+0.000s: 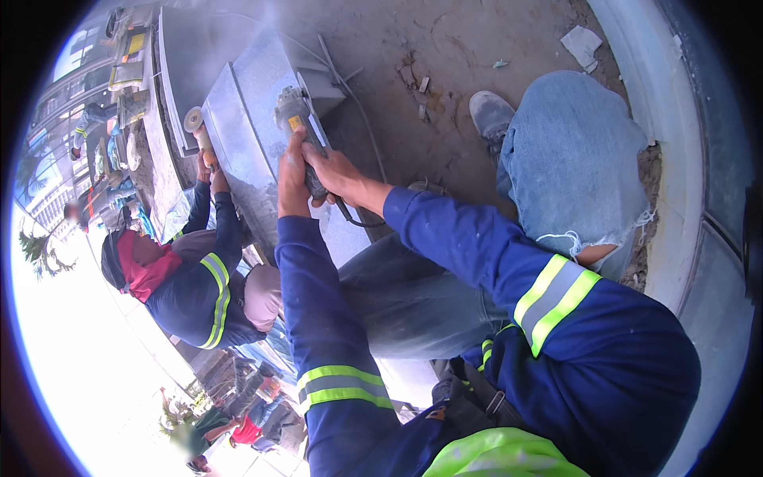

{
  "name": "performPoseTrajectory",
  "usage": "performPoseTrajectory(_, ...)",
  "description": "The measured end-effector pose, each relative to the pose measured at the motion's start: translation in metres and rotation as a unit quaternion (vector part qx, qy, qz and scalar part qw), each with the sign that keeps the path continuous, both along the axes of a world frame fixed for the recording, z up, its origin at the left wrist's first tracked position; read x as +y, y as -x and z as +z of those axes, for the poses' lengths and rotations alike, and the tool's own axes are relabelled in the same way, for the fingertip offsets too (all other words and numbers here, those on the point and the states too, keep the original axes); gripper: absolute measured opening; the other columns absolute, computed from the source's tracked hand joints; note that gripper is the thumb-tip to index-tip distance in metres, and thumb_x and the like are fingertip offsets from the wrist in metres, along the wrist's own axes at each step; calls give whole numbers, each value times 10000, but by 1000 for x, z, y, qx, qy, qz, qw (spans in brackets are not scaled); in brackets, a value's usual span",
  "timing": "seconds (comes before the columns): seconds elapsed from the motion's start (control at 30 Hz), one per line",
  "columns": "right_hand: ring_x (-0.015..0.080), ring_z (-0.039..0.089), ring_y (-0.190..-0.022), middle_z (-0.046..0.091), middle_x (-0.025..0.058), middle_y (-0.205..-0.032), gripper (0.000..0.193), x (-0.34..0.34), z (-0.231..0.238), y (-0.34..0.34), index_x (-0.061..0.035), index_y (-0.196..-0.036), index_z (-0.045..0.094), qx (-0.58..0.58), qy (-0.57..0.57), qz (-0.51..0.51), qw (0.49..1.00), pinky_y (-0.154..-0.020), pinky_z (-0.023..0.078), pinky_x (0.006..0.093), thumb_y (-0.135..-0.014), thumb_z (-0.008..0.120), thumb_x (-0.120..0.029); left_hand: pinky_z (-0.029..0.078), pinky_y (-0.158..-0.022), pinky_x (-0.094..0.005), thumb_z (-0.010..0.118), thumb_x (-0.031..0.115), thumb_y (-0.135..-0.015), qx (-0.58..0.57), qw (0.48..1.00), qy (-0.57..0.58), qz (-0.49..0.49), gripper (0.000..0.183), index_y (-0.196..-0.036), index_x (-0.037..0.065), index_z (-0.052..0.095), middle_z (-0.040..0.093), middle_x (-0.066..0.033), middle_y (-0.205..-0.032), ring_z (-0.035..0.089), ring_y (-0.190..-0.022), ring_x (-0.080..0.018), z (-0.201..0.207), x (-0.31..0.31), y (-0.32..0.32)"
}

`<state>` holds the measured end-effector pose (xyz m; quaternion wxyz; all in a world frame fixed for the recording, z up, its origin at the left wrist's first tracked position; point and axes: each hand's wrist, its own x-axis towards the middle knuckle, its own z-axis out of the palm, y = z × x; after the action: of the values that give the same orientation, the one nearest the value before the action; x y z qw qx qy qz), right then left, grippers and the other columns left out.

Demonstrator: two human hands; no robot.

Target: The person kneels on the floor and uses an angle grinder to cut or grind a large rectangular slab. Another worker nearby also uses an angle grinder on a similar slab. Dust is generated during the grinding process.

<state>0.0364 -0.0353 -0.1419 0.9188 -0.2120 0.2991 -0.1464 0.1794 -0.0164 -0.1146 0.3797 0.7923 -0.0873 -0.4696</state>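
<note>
Both my hands are closed around a dusty grey angle grinder [291, 107], which has a yellow label near its head. My left hand [291, 176] wraps the body just behind the head. My right hand [340, 173] grips it from the right, and a dark cord trails from the rear end below it. The grinder is over the right side of a pale grey slab [269, 67], close to its edge. I cannot make out the grinder's disc, or whether it touches the slab.
At left a co-worker [179, 286] with a red face cloth holds another grinder [204, 143] to the slabs. Dust hangs over the far end. A loose cable [372, 131] runs along the dirt ground, with broken pieces [423, 83] nearby. A pale curved ledge [668, 119] lies right of my knee.
</note>
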Motion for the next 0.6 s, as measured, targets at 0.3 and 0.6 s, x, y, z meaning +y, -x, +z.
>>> performPoseTrajectory(0.3,235,718,-511,709,161,-853,772,-9,-11,-13,130,-1326,532,-15,-5,1,1000,-355,453,311,-1110,549,-611,610,-634,-461,655,566,-1068,19,1000,13,-8,658,-1306,-48,646,731,-180,-942,731,-730,-304,-12,-7,-16)
performPoseTrajectory(0.6,232,732,-529,717,149,-838,743,-2,-5,-2,106,-1289,562,-5,6,7,1000,-368,456,306,-1122,530,-617,610,-633,-461,640,553,-1075,5,1000,17,-6,643,-1312,-45,641,738,-195,-937,735,-733,-313,-2,0,1)
